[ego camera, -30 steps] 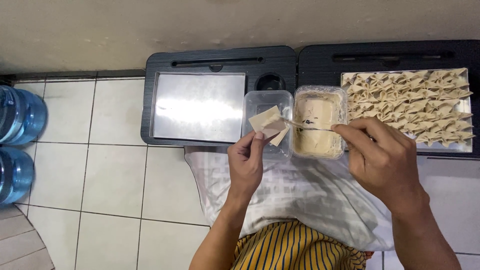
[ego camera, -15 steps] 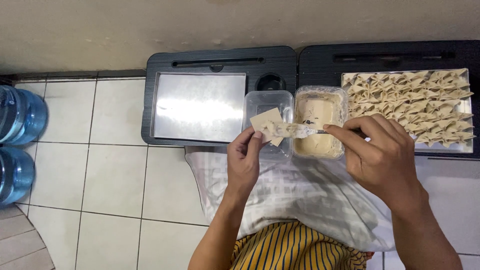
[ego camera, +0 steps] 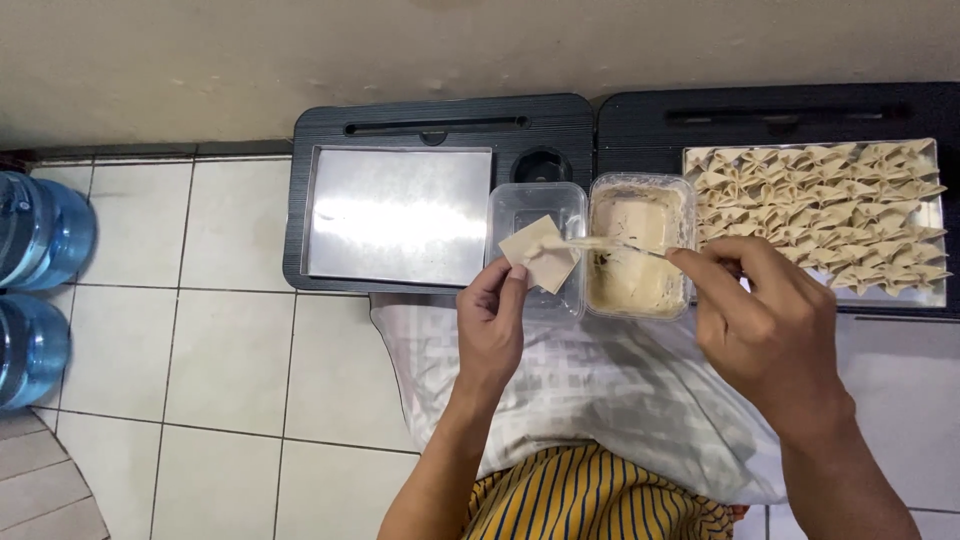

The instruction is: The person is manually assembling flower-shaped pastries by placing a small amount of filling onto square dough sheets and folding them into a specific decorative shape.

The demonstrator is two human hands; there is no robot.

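Note:
My left hand [ego camera: 492, 325] holds a square pale dough wrapper [ego camera: 540, 252] by its lower corner, above a clear plastic tub [ego camera: 517, 205]. My right hand [ego camera: 765, 320] grips a thin utensil [ego camera: 610, 243] whose tip rests on the middle of the wrapper with a dab of filling. Just right of the wrapper stands a second clear tub of beige filling [ego camera: 640, 260]. Both tubs sit at the near edge of a black lap table [ego camera: 440, 118].
A shiny metal tray [ego camera: 395, 215] lies bare on the left black table. On the right black table [ego camera: 780, 110], another tray [ego camera: 935, 298] carries several folded dumplings [ego camera: 820, 210]. A white checked cloth [ego camera: 600, 385] covers my lap. Two blue water jugs [ego camera: 40, 230] stand on the tiled floor at left.
My right hand has drawn the utensil out of the filling tub and moved it left onto the wrapper. The left hand holds the wrapper in nearly the same place.

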